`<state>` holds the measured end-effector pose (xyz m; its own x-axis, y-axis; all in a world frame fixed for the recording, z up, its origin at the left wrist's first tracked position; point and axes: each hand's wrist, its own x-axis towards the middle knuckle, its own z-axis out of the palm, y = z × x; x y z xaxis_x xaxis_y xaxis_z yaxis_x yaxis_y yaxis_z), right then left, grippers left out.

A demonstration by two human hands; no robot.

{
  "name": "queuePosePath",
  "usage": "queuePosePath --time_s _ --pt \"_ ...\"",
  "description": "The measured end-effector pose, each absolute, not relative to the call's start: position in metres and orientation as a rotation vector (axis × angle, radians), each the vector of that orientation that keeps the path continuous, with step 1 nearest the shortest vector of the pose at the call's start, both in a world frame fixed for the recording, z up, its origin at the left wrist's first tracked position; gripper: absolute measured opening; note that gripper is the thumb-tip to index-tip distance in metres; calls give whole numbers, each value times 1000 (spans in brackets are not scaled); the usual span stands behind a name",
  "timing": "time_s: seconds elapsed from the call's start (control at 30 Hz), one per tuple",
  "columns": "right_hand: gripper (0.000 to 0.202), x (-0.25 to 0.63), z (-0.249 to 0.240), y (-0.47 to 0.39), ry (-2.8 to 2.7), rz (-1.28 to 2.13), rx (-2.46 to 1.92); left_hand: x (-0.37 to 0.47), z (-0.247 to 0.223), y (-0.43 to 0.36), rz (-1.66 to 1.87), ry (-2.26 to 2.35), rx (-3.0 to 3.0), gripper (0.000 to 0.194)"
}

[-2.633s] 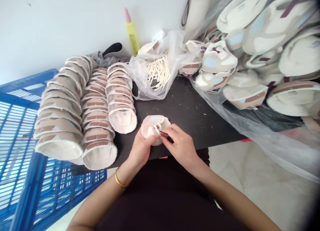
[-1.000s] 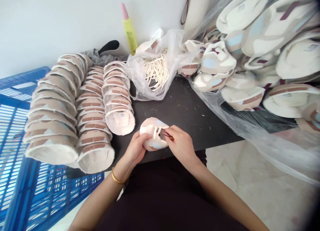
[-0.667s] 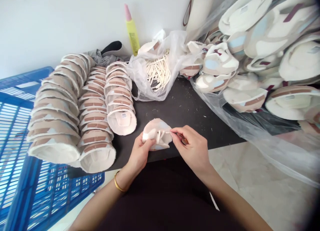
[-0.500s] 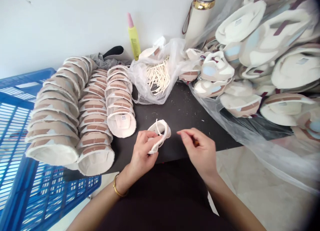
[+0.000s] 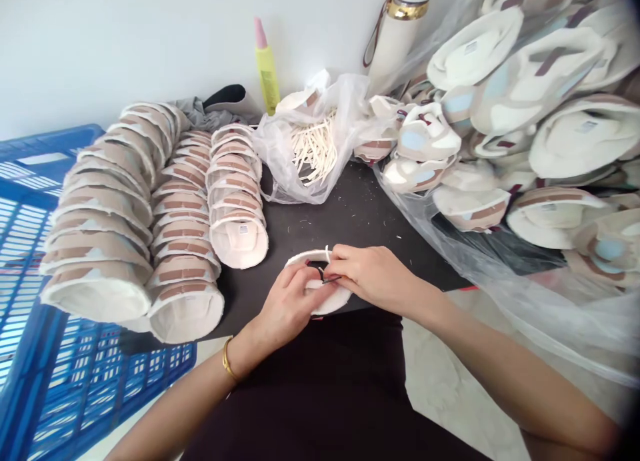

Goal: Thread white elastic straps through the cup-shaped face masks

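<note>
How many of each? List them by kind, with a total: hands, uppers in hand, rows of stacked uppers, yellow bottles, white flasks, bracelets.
Hands: 2
Upper in hand: 1
Rows of stacked uppers: 3
Yellow bottle: 1
White flask: 1
Bracelet: 1
Total: 9

Shoe upper [image 5: 333, 305] before bag [image 5: 278, 166], stacks [image 5: 181, 232] left, heap [image 5: 555, 138] right.

The left hand [image 5: 287, 304] and right hand [image 5: 367, 274] obscure much of the upper [image 5: 335, 305] and part of the tool [image 5: 331, 279]. Flask [image 5: 395, 44] cut off above, crate [image 5: 37, 354] leftward, pile [image 5: 565, 138] rightward.
</note>
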<state>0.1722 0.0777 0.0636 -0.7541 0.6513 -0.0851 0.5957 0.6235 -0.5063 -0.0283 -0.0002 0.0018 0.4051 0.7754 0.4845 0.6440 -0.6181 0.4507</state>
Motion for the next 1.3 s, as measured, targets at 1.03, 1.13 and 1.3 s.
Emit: queuePosePath --time_s 1.03,1.13,1.3 --pt "21 159 45 43 -2137 950 -1383 -34 15 19 1221 1177 239 33" --pt "23 148 25 39 -2096 999 -1542 -29 14 16 1152 1127 225 32" --pt "23 144 19 41 -1972 1194 -1571 -26 11 11 1076 1121 181 34"
